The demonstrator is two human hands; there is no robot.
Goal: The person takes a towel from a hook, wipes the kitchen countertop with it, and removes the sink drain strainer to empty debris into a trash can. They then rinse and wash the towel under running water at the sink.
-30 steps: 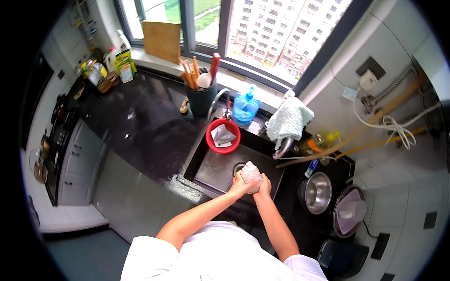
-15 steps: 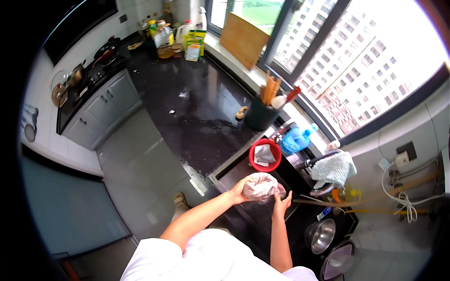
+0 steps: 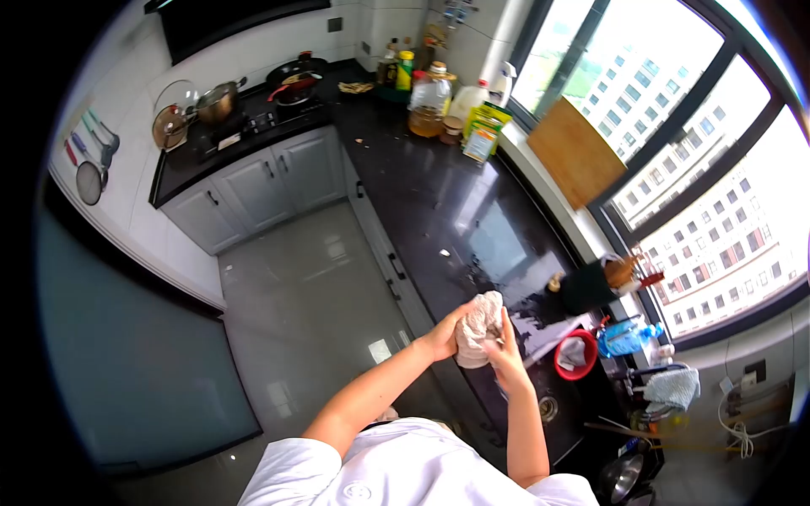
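A bunched, off-white cloth (image 3: 481, 325) is between my two hands, over the front edge of the dark counter. My left hand (image 3: 445, 339) is closed round its left side, thumb along the top. On the right side, my right hand (image 3: 506, 354) presses against the cloth with its fingers pointing up. Parts of the fingers are hidden behind the cloth. Just right of my right hand lies the sink, whose drain (image 3: 548, 409) shows, and a red bowl (image 3: 576, 354) with something pale inside it.
The black counter (image 3: 405, 181) has wet patches and small crumbs. A dark utensil holder (image 3: 586, 287), a blue bottle (image 3: 623, 337) and a cutting board (image 3: 574, 152) stand along the window. An oil jug (image 3: 430, 101) and pots (image 3: 221, 103) are farther back. A metal bowl (image 3: 622, 476) sits lower right.
The view has turned left toward the stove. My hands and the cloth have moved from above the sink to the counter's front edge, and my right hand now lies closer against the cloth.
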